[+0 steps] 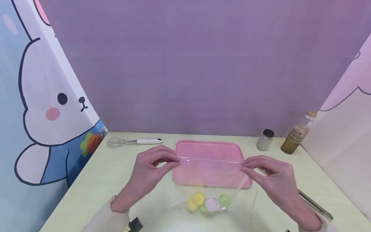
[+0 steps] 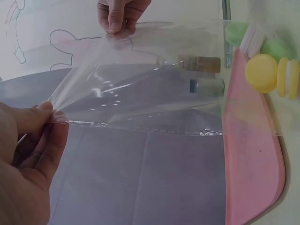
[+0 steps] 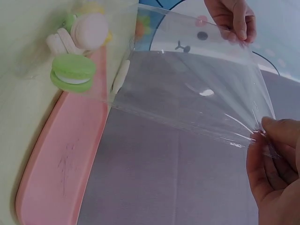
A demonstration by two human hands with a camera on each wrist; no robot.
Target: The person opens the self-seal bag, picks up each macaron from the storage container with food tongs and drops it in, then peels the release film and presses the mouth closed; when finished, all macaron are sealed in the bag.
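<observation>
A clear plastic bag [image 1: 211,175] hangs upright between my two hands, its top edge stretched straight. My left hand [image 1: 155,166] pinches one top corner between thumb and fingers; my right hand [image 1: 269,174] pinches the other. At the bottom of the bag lie several macarons: yellow ones [image 1: 198,198], a pale lilac one [image 1: 212,204] and green ones [image 1: 224,200]. The left wrist view shows the yellow macaron [image 2: 261,73] near the bag's lower end. In the right wrist view a green macaron [image 3: 72,72] with white filling shows clearly.
Behind the bag, a pink tray [image 1: 208,146] lies on the pale table [image 1: 87,193]. A whisk [image 1: 134,141] lies back left. At back right stand a black-capped jar [image 1: 264,140] and a corked bottle [image 1: 298,133] of amber liquid. A metal utensil [image 1: 316,203] lies partly behind my right wrist.
</observation>
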